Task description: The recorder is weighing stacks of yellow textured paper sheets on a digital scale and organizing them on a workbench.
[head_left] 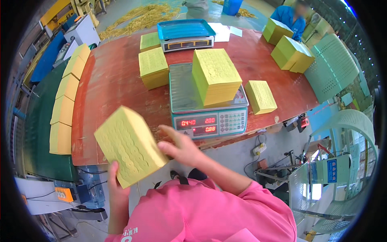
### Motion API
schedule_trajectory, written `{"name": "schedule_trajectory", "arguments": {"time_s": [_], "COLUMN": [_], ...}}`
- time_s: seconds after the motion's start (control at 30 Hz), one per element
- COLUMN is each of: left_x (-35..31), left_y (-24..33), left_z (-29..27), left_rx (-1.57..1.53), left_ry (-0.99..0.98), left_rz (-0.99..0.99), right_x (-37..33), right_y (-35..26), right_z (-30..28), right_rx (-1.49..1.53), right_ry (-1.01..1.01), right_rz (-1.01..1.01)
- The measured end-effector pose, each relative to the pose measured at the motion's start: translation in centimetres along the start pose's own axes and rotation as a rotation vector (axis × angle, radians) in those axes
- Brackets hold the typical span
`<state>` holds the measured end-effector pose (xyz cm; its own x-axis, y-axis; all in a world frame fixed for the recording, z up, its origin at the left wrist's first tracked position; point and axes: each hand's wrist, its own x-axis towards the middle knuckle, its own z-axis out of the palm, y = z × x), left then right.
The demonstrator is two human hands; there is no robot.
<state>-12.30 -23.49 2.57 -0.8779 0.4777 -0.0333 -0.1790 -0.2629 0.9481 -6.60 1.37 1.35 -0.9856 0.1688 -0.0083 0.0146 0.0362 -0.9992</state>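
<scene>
A thick stack of yellow paper (131,147), its top sheet pressed with rows of round coin-like marks, is held tilted in front of my body. My left hand (117,185) grips its lower left corner, the thumb on the marked face and the other fingers hidden. Beside the right side of the stack is my right hand (179,147), fingers apart; its thumb is at the stack's edge, and I cannot tell whether it touches. Ahead, another yellow paper stack (216,74) stands on the metal pan of a digital scale (209,121) with lit red digits.
On the red table (109,88) are a smaller paper stack (261,97), more stacks (154,68) and a second scale with a blue tray (185,29). Stacks line a green surface (38,133) at left. At far right, a person in blue (288,18) sits behind stacks, near a perforated chair (334,66).
</scene>
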Motion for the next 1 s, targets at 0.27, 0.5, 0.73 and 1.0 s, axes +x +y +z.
{"name": "schedule_trajectory", "arguments": {"time_s": [0.27,0.5,0.73,1.0], "left_x": [13.5,23.2,24.3,23.5], "left_y": [7.0,5.9,4.0,3.8], "left_z": [18.9,26.7,28.2,28.5], "left_rx": [-0.172,0.146,0.19,0.291], "left_ry": [-0.313,-0.396,-0.285,-0.216], "left_rz": [-0.051,-0.273,-0.268,-0.243], "right_x": [2.5,6.9,8.5,8.7], "right_y": [-10.3,-10.1,-7.6,-6.5], "right_z": [-17.6,-27.6,-30.1,-30.3], "right_rx": [0.16,0.21,0.236,0.256], "right_ry": [0.233,0.263,0.203,0.149], "right_rz": [-0.055,0.045,0.112,0.107]}}
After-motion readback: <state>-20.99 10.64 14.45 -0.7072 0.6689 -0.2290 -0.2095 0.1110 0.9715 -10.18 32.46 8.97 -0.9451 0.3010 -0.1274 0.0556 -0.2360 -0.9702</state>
